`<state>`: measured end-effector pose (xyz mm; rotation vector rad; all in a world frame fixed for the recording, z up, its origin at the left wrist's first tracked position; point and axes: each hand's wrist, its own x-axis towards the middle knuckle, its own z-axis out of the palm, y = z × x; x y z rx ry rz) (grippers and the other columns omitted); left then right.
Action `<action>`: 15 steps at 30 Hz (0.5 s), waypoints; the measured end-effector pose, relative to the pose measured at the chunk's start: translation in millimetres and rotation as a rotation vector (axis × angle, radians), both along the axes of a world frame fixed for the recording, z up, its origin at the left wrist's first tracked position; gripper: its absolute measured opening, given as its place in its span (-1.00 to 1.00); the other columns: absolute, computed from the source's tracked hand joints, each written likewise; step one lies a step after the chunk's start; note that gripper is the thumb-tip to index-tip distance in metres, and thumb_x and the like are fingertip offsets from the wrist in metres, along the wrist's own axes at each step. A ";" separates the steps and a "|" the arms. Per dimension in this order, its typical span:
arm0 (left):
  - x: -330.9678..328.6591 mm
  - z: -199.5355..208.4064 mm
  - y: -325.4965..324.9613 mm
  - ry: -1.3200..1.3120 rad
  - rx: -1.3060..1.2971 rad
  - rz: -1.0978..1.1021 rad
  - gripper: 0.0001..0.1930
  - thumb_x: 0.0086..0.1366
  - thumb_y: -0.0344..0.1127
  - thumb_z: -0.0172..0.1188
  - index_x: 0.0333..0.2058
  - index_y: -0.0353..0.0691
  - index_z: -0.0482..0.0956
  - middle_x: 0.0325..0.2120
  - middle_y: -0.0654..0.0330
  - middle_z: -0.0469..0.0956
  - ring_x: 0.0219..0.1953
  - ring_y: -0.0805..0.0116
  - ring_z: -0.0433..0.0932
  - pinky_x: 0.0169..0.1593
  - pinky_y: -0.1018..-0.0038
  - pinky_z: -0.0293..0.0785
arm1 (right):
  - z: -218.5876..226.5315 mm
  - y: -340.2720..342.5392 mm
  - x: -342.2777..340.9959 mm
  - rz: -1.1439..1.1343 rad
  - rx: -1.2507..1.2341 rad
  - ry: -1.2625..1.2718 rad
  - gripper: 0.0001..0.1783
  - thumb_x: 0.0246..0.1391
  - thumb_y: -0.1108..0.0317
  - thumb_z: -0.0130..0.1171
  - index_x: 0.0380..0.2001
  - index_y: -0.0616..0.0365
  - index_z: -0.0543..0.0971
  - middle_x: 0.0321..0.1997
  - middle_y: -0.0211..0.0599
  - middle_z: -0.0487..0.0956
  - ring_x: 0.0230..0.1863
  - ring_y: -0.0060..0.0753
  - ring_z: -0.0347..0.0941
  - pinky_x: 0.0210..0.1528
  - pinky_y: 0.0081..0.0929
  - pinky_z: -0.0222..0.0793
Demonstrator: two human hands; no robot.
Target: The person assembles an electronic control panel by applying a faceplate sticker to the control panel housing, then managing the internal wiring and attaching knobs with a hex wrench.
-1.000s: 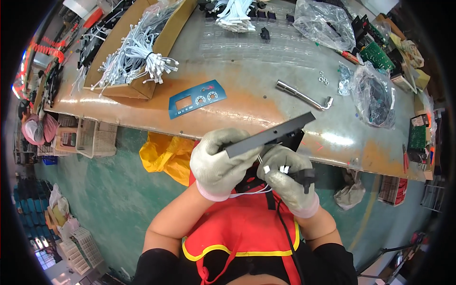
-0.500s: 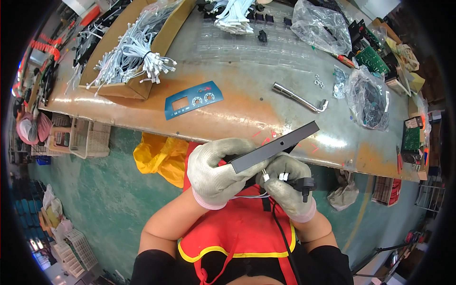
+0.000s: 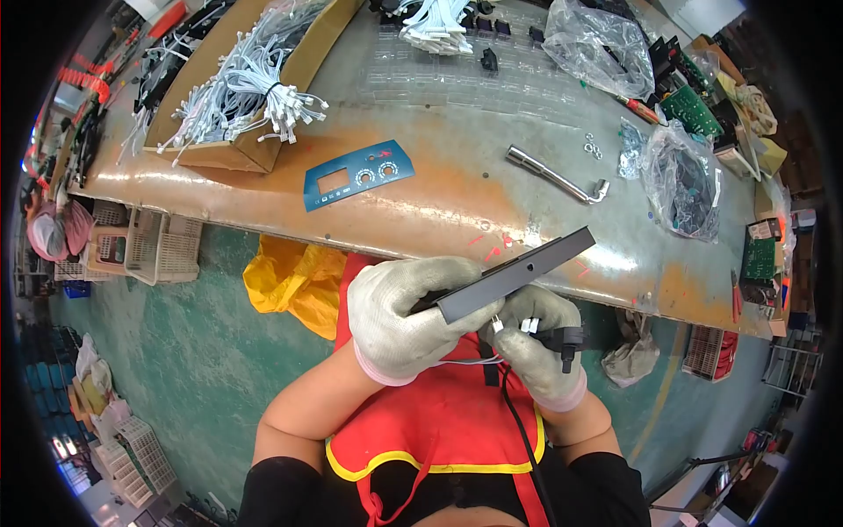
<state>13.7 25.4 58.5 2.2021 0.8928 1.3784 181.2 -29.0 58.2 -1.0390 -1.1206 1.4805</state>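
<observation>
A dark grey panel (image 3: 514,274) is clamped in the left hand (image 3: 399,316); white connectors (image 3: 527,325) below it are pinched by the right hand (image 3: 536,347).

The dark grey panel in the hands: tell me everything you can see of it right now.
The dark grey panel is a long, flat, narrow piece, matte and plastic or metal by its look, with a small hole near its middle. It is held in the air over the near table edge, tilted, its right end higher. The gloved left hand grips its lower left end; the gloved right hand sits just beneath, holding small white connectors on thin wires.
</observation>
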 end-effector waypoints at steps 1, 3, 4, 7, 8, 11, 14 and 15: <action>-0.5 1.1 -0.6 0.012 -0.072 -0.005 -0.85 0.01 -0.27 0.33 -0.44 -0.17 0.64 -0.61 0.21 0.56 -0.61 0.30 0.56 -0.57 0.50 0.44 | 0.6 -0.1 0.3 -0.005 0.040 -0.041 -0.86 -0.03 0.37 0.18 -0.51 0.22 0.48 -0.44 -0.31 0.48 -0.40 -0.46 0.37 -0.31 -0.51 0.29; -2.2 2.8 -1.4 0.025 -0.144 -0.009 -0.82 0.01 -0.24 0.33 -0.45 -0.21 0.63 -0.63 0.19 0.56 -0.61 0.29 0.56 -0.56 0.49 0.44 | 2.0 0.1 2.2 -0.004 0.045 -0.076 -0.85 -0.03 0.37 0.18 -0.52 0.22 0.49 -0.43 -0.31 0.48 -0.40 -0.45 0.38 -0.31 -0.51 0.29; -3.6 3.5 -1.8 0.042 -0.209 -0.022 -0.80 0.01 -0.22 0.34 -0.44 -0.22 0.63 -0.64 0.18 0.56 -0.61 0.27 0.56 -0.55 0.49 0.44 | 2.5 0.1 3.0 -0.003 0.050 -0.111 -0.85 -0.03 0.36 0.19 -0.52 0.22 0.50 -0.43 -0.31 0.48 -0.40 -0.45 0.38 -0.31 -0.51 0.29; -4.3 6.4 -1.9 0.074 -0.287 -0.034 -0.78 0.01 -0.20 0.34 -0.44 -0.22 0.64 -0.64 0.16 0.56 -0.60 0.27 0.57 -0.54 0.50 0.43 | 3.2 0.0 4.4 0.002 0.028 -0.098 -0.83 -0.03 0.35 0.20 -0.52 0.23 0.50 -0.43 -0.30 0.48 -0.41 -0.46 0.37 -0.32 -0.51 0.29; -4.1 7.4 -1.9 0.089 -0.298 -0.031 -0.78 0.01 -0.19 0.34 -0.44 -0.21 0.64 -0.65 0.16 0.56 -0.60 0.27 0.58 -0.54 0.50 0.43 | 2.7 -0.3 4.9 0.001 0.027 -0.098 -0.83 -0.03 0.35 0.20 -0.52 0.23 0.50 -0.43 -0.30 0.48 -0.41 -0.46 0.37 -0.32 -0.51 0.29; -1.5 10.0 -1.9 0.090 -0.367 -0.026 -0.79 0.00 -0.19 0.34 -0.45 -0.20 0.64 -0.66 0.17 0.56 -0.61 0.28 0.58 -0.55 0.50 0.43 | 0.0 -1.8 7.1 0.016 -0.114 0.056 -0.81 -0.02 0.33 0.20 -0.50 0.25 0.50 -0.43 -0.30 0.48 -0.42 -0.48 0.36 -0.33 -0.51 0.28; -5.5 -4.2 -3.4 0.099 -0.046 -0.072 -0.70 -0.20 -0.53 0.34 -0.39 -0.11 0.67 -0.51 0.18 0.53 -0.58 0.30 0.52 -0.56 0.53 0.41 | -0.5 -2.0 8.6 0.050 -0.179 0.117 -0.81 -0.02 0.34 0.19 -0.48 0.27 0.50 -0.42 -0.29 0.48 -0.43 -0.50 0.35 -0.34 -0.51 0.27; -5.0 -3.5 -2.8 0.099 -0.045 -0.073 -0.70 -0.20 -0.53 0.34 -0.39 -0.11 0.67 -0.51 0.18 0.53 -0.58 0.30 0.52 -0.56 0.53 0.41 | -1.1 -1.0 8.8 0.046 -0.106 0.062 -0.82 -0.01 0.34 0.18 -0.47 0.27 0.50 -0.42 -0.29 0.48 -0.43 -0.49 0.35 -0.34 -0.51 0.27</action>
